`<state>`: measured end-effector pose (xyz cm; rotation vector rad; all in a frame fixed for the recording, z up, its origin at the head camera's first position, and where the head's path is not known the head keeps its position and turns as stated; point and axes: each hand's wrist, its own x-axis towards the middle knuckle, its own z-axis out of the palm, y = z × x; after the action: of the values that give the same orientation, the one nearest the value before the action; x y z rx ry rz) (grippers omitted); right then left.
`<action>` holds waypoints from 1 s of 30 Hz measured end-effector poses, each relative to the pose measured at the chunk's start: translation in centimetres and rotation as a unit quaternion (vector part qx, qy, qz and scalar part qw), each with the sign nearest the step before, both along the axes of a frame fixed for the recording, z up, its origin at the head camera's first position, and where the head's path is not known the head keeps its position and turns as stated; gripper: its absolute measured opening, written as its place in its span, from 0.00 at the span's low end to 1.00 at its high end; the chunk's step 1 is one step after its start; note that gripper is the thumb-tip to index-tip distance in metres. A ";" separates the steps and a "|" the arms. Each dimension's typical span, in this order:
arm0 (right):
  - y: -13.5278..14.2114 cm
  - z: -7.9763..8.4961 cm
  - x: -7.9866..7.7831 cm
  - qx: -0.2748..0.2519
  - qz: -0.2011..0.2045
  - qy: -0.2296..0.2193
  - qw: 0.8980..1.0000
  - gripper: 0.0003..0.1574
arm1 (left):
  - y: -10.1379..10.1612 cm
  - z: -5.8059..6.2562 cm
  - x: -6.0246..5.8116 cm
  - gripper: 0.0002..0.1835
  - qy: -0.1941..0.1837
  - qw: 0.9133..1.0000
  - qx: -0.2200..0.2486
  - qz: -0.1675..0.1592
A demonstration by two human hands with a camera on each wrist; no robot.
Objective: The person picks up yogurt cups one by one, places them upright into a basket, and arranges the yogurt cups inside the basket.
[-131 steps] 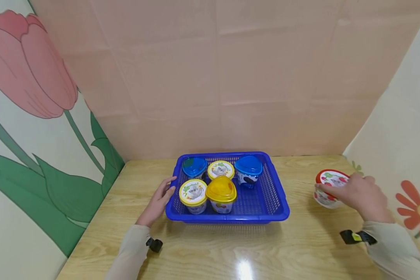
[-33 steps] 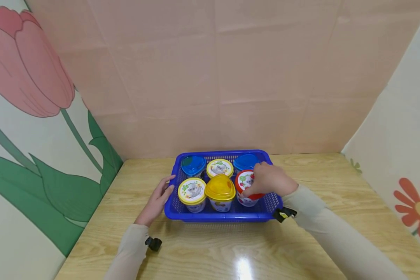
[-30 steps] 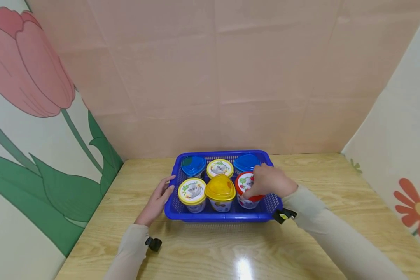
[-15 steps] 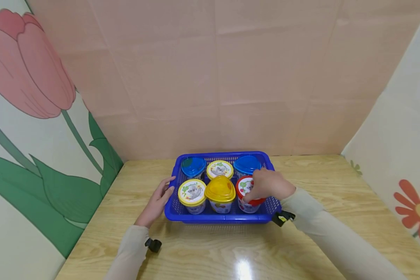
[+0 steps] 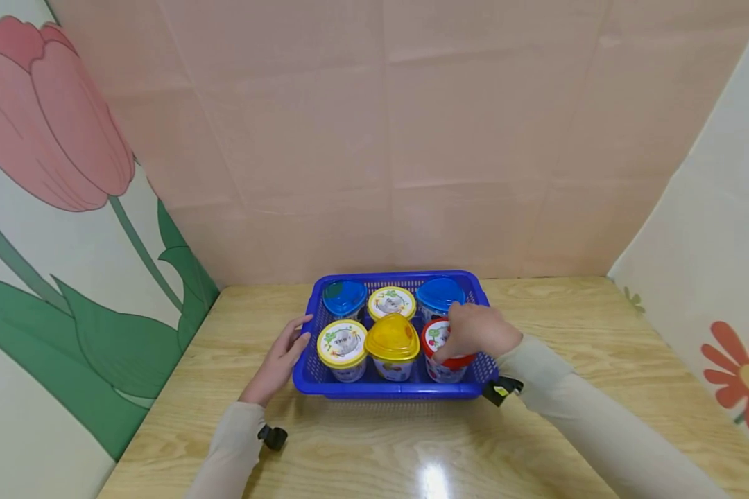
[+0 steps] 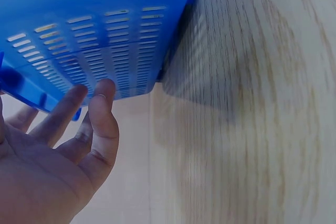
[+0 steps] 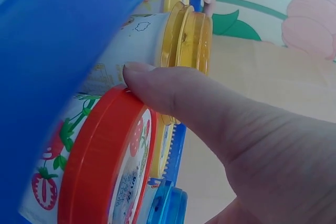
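Note:
In the head view my right hand point(image 5: 479, 330) reaches into the blue plastic basket point(image 5: 399, 389) and grips a red-lidded tub point(image 5: 438, 334) at its front right. The right wrist view shows my thumb on the edge of the red lid point(image 7: 105, 150), which has strawberry prints below it; my other fingers are mostly hidden there. My left hand point(image 5: 279, 359) rests against the basket's left rim. Up close in the left wrist view, its relaxed fingers point(image 6: 102, 124) touch the slotted basket wall. Beside the red-lidded tub stands a tub with a domed yellow lid point(image 5: 393, 339).
Also in the basket are two tubs with flat white-and-yellow lids, one at front left point(image 5: 343, 344) and one at back middle point(image 5: 392, 303). Blue-lidded tubs stand at back left point(image 5: 345, 298) and back right point(image 5: 440, 294). A wooden table point(image 5: 362, 450) bears the basket.
My right hand has carried the red-lidded tub from the table at the right into the basket, then lowered it into the front right corner. My left hand has stayed at the rim.

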<state>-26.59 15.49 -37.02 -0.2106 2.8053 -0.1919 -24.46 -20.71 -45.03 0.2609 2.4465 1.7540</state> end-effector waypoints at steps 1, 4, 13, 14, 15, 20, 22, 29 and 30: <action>0.0 0.0 0.0 0.000 0.000 0.001 1.000 0.56 | 0.1 0.5 0.3 0.25 0.000 1.000 -0.003 -0.001; -0.1 0.0 -0.1 0.000 0.001 0.005 1.000 0.56 | 0.1 0.7 0.4 0.25 -0.002 1.000 -0.006 -0.003; -0.2 0.0 0.1 -0.001 0.007 0.001 1.000 0.48 | -0.6 -2.2 -1.2 0.26 0.008 1.000 -0.003 0.008; -0.1 0.0 0.1 -0.002 0.006 -0.001 1.000 0.48 | -0.6 -2.4 -1.3 0.26 0.012 1.000 -0.002 0.009; -0.1 0.0 0.1 -0.004 0.005 -0.002 1.000 0.48 | -0.7 -2.6 -1.4 0.26 0.015 1.000 -0.002 0.009; 0.0 0.1 0.3 -0.008 -0.003 -0.009 1.000 0.51 | -0.7 -2.4 -1.4 0.25 0.026 0.999 -0.015 0.010; 0.3 0.3 0.3 -0.016 0.001 -0.007 1.000 0.53 | -0.6 -2.1 -1.4 0.24 0.031 0.999 -0.036 0.013; 3.1 1.1 0.3 -0.114 0.017 0.039 0.993 0.41 | -0.6 -1.2 -1.6 0.26 0.069 0.991 -0.108 0.022; 3.7 1.1 0.4 -0.129 0.019 0.055 0.990 0.40 | -0.7 -1.1 -1.5 0.26 0.072 0.991 -0.108 0.024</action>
<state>-26.22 19.16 -35.91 -0.3444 2.8755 -0.5499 -25.99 -21.38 -46.11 0.3179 2.7406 1.5177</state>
